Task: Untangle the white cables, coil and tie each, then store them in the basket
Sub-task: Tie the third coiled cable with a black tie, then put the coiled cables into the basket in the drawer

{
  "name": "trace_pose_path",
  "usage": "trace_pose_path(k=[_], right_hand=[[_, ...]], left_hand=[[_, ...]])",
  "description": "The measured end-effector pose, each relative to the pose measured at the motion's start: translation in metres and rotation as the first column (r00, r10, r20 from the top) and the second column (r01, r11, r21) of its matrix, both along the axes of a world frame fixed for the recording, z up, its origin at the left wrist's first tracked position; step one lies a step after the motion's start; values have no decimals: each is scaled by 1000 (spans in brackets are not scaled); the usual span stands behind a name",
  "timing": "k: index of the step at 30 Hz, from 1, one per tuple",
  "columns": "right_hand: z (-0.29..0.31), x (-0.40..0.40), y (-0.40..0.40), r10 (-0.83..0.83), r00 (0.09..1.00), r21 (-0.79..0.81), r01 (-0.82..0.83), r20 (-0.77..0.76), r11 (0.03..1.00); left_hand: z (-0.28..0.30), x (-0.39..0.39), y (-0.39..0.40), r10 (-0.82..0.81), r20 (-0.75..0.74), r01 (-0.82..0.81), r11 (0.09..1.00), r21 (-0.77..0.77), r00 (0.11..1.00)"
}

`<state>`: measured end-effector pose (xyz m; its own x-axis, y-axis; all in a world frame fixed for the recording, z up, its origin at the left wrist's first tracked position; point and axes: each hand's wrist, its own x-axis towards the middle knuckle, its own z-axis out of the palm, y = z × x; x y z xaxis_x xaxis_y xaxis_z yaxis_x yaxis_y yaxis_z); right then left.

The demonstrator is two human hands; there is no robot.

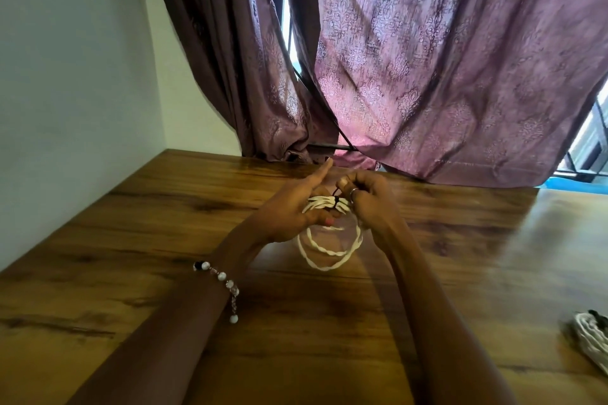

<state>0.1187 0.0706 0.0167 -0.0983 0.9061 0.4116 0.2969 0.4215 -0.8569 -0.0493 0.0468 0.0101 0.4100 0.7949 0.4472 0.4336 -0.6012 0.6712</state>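
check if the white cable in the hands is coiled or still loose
Coiled: the white cable hangs in loops, cinched by a dark tie the right hand pinches.

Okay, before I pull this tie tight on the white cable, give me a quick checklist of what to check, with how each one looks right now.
1. Coil gathered: the white cable hangs in loops from the hands, bunched at the top. Ok.
2. Tie placed: the dark tie crosses the bunched strands. Ok.
3. Right hand grip on the tie's end: fingers pinch it. Ok.
4. Left hand steadying the bundle: it supports the strands, index finger pointing out. Ok.
5. Knot closed: blurred. Cannot tell.
6. Basket ready: only a white bundle on the table at the right edge; no basket in view. Cannot tell.
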Motion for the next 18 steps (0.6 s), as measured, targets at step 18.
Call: trace_pose_path(k=[18], right_hand=[[2, 50, -31, 115, 917, -348, -257, -382, 902]], left_hand=[[-6, 46, -6, 379, 707, 80, 849, -522, 597]])
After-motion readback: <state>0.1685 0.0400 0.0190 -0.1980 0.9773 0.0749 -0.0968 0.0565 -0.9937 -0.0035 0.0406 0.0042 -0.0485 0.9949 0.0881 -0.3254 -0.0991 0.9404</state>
